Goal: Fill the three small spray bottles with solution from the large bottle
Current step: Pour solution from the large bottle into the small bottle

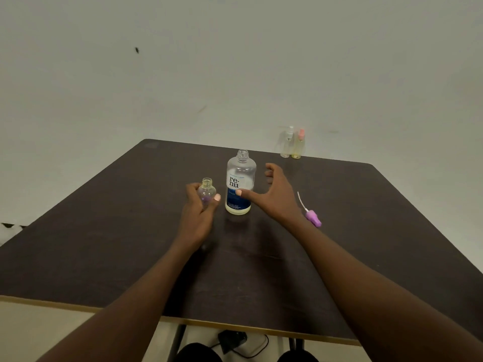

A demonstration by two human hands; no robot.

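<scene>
Your left hand grips the open small bottle upright, just left of the big bottle, which stands uncapped in the middle of the table. Your right hand is spread wide around the big bottle, thumb at its label, not gripping yet. I think pouring comes next: grab the big bottle, lift it, and tip it slowly into the small neck.

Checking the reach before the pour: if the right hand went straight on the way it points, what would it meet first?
Most likely the large bottle: the right hand is open towards its right side, with the thumb across its front. Whether they already touch is unclear.
</scene>
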